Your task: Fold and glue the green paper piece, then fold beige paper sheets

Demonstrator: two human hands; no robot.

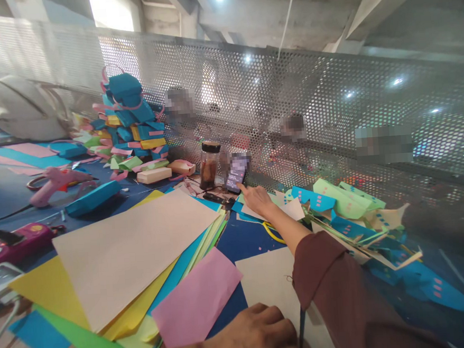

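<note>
My right hand (257,200) reaches forward with its index finger stretched out, the tip at the lower part of a lit phone screen (237,174). The phone leans upright beside a dark-lidded jar (210,167). It holds nothing that I can see. At the bottom, my left hand (263,333) rests with curled fingers over a pale paper sheet (267,277); its fingertips are hidden. A thin dark stick (302,328) shows just right of those fingers. A pink paper sheet (199,298) lies left of this hand, overlapping a stack topped by a large cream sheet (137,249).
Folded blue, green and cream paper pieces (349,213) are heaped at right. Blue paper boxes (128,117) pile up at the back left. A pink glue gun (58,183), a blue box (94,198) and a magenta power strip (22,244) lie left. A perforated metal screen (322,104) borders the back.
</note>
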